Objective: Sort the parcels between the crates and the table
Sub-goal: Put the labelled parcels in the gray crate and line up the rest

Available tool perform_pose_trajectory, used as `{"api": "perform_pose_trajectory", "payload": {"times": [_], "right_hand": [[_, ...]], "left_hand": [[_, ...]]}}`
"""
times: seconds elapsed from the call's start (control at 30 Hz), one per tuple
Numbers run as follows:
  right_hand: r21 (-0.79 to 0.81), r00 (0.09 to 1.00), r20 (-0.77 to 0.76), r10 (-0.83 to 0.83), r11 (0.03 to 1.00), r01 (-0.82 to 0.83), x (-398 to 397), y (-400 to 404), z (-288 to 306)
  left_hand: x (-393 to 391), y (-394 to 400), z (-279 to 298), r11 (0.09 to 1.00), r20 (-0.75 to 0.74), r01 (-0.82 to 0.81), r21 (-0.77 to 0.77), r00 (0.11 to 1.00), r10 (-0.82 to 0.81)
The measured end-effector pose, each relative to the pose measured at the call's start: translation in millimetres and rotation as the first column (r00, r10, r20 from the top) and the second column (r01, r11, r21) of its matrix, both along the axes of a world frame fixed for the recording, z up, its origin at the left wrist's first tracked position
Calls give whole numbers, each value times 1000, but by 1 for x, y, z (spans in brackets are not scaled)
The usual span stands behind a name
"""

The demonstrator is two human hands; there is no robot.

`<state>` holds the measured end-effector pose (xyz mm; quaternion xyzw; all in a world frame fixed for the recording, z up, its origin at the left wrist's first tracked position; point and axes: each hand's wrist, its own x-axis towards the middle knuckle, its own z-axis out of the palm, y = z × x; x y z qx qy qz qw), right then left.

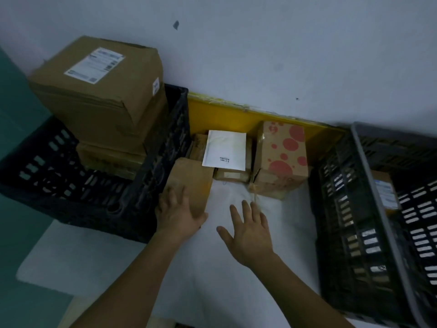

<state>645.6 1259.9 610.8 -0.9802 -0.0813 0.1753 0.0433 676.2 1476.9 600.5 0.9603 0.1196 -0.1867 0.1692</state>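
Both forearms come in from the bottom edge, so that's the closest stuff. Left hand (179, 215) lies flat with fingers spread on the near end of a plain brown parcel (191, 183), pressing on it rather than gripping, nothing curled around it. Right hand (248, 229) is just to the right of that, fingers straight and splayed, palm down over the white table (212, 275) with nothing in it; can't really tell if it's touching the surface or hovering. Straight ahead of the two hands, past the fingertips, sits a white padded mailer (224, 147) with a small barcode label, lying on top of a couple of small brown boxes (233, 174). Right of the mailer, and just beyond the right hand's fingertips, is a cardboard box with red dots (282, 152), standing taller than its neighbours. Behind all of these runs a yellow board (220, 114) along the wall. Off to the left of the left hand is a black crate (71, 185) holding a big brown box with a shipping label (99, 88) stacked on a flatter box (111, 158). On the far side of the right hand is another dark crate (350, 209) with a grey rim, and a labelled parcel (385, 190) shows inside it.
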Motion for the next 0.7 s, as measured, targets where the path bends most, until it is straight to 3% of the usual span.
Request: {"api": "perform_pose_trajectory", "payload": {"times": [0.13,0.3,0.7], "right_hand": [[18,999,-24,-25,1000,25,11,-6,-14],[38,999,-30,-43,998,45,23,-7,-26],[121,973,-45,-225,966,229,-8,18,-41]], "left_hand": [[17,-2,-23,997,-57,23,75,998,-19],[17,3,-42,986,39,14,166,999,-21],[-50,12,-31,994,33,51,97,998,-54]]}}
